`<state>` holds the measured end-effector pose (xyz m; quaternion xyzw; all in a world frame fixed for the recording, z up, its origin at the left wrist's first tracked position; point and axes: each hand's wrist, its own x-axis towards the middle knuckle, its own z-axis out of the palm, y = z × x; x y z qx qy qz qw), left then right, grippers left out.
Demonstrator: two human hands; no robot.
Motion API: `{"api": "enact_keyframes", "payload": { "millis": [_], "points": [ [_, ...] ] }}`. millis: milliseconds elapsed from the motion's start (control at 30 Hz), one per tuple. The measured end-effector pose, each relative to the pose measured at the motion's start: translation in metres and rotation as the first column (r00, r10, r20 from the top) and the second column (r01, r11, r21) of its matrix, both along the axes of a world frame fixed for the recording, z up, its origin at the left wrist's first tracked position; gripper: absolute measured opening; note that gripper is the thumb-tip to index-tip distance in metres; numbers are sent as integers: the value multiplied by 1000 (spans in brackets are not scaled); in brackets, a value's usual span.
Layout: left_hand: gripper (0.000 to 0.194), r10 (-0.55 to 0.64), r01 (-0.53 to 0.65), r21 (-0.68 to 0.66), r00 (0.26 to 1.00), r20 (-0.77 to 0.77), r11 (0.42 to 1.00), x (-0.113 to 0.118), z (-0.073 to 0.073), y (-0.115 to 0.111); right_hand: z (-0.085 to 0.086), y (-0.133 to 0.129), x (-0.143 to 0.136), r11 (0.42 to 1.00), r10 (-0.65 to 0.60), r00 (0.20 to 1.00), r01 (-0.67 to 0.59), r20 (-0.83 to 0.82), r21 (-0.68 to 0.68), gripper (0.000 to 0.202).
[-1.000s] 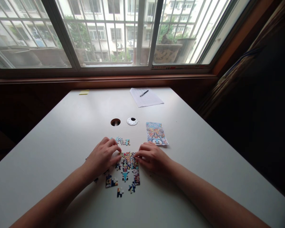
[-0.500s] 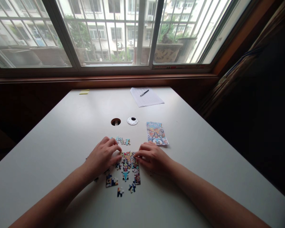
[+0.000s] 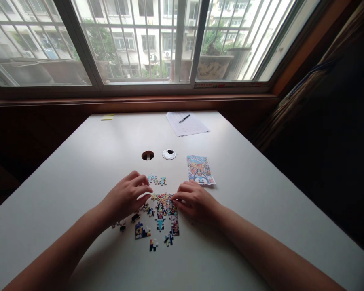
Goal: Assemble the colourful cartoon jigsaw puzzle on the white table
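Note:
A partly joined jigsaw puzzle (image 3: 166, 204) lies on the white table, its right column reaching down toward me. My left hand (image 3: 129, 196) hovers at its upper left, fingers apart, with a small yellowish piece (image 3: 154, 197) just beyond the fingertips. My right hand (image 3: 195, 200) rests at the puzzle's right edge, its fingers bent together and their tips on the pieces. Loose pieces (image 3: 135, 217) lie under and below my left hand. A joined corner section (image 3: 142, 230) sits lower left, and blue pieces (image 3: 156, 179) lie above.
A picture card (image 3: 200, 169) lies beyond my right hand. Farther back are a cable hole (image 3: 147, 155), a round metal cover (image 3: 169, 154), paper sheets (image 3: 185, 126) with a pen (image 3: 184, 118), and yellow sticky notes (image 3: 107, 117). A barred window stands behind the table.
My left hand has drawn back a little to the left from the puzzle, and its fingers have parted. More loose pieces now show beneath it. My right hand has stayed in place.

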<state>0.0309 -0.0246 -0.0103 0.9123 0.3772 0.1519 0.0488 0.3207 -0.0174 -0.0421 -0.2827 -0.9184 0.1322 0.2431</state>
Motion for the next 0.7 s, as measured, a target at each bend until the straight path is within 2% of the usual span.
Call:
{"api": "enact_keyframes", "payload": {
  "millis": [167, 333, 567, 700],
  "points": [
    [17, -122, 129, 61, 986, -111, 990, 0, 4, -2, 1, 0, -1, 1000, 2, 1000, -2, -6, -1, 10],
    [18, -153, 169, 83, 974, -165, 982, 3, 2, -3, 2, -1, -1, 1000, 7, 1000, -6, -14, 8, 10],
    [18, -155, 161, 58, 983, -104, 985, 6, 2, -4, 2, -1, -1, 1000, -1, 1000, 1, -4, 12, 9],
    [17, -164, 164, 36, 986, -17, 986, 7, 5, -4, 1, 0, 0, 1000, 3, 1000, -3, 5, 17, 9]
  ]
}}
